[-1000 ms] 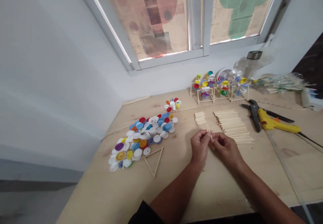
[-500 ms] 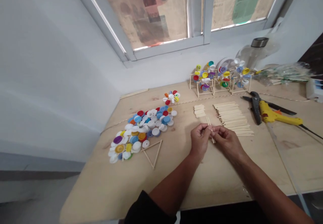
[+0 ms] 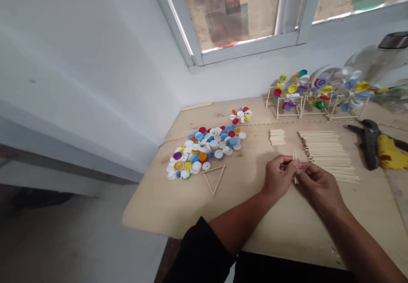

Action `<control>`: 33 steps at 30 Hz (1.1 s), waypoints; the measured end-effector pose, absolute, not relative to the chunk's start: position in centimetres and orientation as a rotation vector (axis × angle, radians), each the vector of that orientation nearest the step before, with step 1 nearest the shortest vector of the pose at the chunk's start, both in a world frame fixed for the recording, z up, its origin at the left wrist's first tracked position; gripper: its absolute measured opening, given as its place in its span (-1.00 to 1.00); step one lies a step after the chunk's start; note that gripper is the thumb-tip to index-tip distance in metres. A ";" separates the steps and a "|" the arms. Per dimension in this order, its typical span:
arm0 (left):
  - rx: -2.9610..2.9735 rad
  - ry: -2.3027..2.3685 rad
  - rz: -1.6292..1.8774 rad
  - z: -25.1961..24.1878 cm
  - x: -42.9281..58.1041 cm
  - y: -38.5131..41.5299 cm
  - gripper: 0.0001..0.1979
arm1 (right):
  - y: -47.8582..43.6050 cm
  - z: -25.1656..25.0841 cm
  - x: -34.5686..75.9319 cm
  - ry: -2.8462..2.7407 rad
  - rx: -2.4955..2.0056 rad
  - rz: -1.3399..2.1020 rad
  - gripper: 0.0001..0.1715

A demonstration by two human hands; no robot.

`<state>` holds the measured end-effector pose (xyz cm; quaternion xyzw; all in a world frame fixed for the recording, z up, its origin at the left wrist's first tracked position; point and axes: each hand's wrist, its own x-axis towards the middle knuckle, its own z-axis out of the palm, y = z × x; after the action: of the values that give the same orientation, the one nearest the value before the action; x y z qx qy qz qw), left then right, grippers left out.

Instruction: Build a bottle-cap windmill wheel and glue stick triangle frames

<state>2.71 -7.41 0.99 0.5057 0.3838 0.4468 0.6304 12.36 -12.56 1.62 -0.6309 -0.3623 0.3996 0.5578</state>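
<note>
Thin wooden sticks point(image 3: 293, 152) stand out above and below my fingertips; at least two lie side by side. My left hand point(image 3: 279, 174) is closed on them with thumb and fingers. Against it, my right hand point(image 3: 318, 183) pinches the same sticks from the other side. Just beyond the hands lie a small pile of short sticks point(image 3: 277, 137) and a larger row of long sticks point(image 3: 328, 151). To the left, three sticks form a flat triangle point(image 3: 214, 180) on the wooden table point(image 3: 248, 223).
Many coloured bottle caps point(image 3: 204, 147) are heaped at the left, with a cap pinwheel point(image 3: 241, 115) behind them. Stick-framed cap wheels point(image 3: 290, 100) stand along the wall. At the right lies a yellow and black glue gun point(image 3: 387, 149). The table's left edge is rounded.
The view has swung to the left, so the things on the table appear farther right. Both hands still hold the sticks together in nearly the same pose.
</note>
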 end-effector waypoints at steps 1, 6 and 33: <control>1.165 0.885 1.030 1.0 2.7 -7.5 -0.78 | -12.6 1.5 12.4 -0.854 -1.487 0.930 -0.51; 1.138 0.929 1.037 1.4 2.8 -7.6 -0.78 | -12.6 1.0 12.4 -0.848 -1.475 0.882 -0.52; 1.388 1.013 0.916 2.2 1.2 -5.4 -0.87 | -12.5 0.1 12.1 -0.933 -1.563 0.604 -0.63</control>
<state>1.23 -5.43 2.17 0.5894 0.4304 0.3890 0.5622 12.13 -12.52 0.07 -0.6671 -0.3981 0.2579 0.5745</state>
